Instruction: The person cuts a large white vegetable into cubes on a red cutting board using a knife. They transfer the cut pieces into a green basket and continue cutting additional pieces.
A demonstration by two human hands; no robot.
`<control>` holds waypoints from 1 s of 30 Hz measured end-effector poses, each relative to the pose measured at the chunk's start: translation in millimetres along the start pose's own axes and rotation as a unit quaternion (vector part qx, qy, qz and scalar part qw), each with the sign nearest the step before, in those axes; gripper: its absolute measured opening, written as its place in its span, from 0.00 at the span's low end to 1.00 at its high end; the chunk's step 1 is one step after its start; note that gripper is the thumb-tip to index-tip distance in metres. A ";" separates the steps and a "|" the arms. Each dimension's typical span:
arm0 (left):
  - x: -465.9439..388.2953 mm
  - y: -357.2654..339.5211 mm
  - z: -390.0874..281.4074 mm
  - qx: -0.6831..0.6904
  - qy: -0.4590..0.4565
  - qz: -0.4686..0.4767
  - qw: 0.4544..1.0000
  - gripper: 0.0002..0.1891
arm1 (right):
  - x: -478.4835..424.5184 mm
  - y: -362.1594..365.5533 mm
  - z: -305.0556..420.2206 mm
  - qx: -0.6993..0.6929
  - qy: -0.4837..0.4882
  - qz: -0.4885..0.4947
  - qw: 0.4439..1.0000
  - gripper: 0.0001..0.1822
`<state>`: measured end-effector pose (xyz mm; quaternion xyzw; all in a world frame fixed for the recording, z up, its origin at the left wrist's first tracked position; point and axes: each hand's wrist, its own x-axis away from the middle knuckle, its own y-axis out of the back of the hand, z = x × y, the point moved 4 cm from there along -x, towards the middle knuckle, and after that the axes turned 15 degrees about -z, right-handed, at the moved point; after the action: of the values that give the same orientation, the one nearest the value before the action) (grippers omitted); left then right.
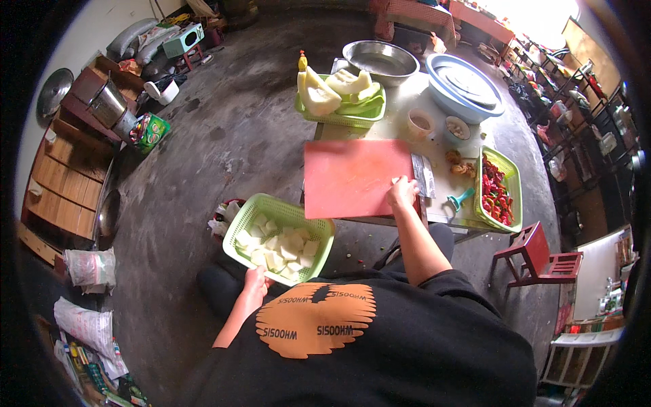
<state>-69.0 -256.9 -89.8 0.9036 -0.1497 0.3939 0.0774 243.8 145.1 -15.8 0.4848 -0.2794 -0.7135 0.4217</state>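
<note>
My left hand grips the near rim of a light green plastic basket, low at the table's left front corner. Pale, peeled gourd pieces lie in it. My right hand is closed at the right edge of a red plastic cutting board; its fingertips are hidden. The board reaches past the table's front edge, and its lower left corner meets the basket's rim in the picture. Beside that hand, a cleaver's metal blade lies along the board's right side.
On the table stand a green basket of large gourd pieces, a steel basin, blue basins, two small bowls, a teal peeler and a basket of red chillies. A red wooden chair stands right.
</note>
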 end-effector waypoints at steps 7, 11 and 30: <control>10.8 16.3 -4.1 -0.019 -0.007 -0.004 1.000 0.11 | 158.8 61.2 142.5 -0.312 0.326 0.347 0.822 0.12; 38.9 33.9 -23.5 0.017 -0.045 -0.076 0.996 0.11 | 170.2 90.8 168.9 -0.364 0.277 0.344 0.820 0.15; 232.5 -120.5 -118.3 -0.024 -0.185 0.258 0.948 0.09 | 48.1 214.4 39.5 -0.514 -0.124 0.310 0.790 0.20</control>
<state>39.4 -161.5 158.7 0.8890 -0.3987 0.2225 -0.0343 269.7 -2.0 150.2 -0.0087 -0.0568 -0.6365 0.7691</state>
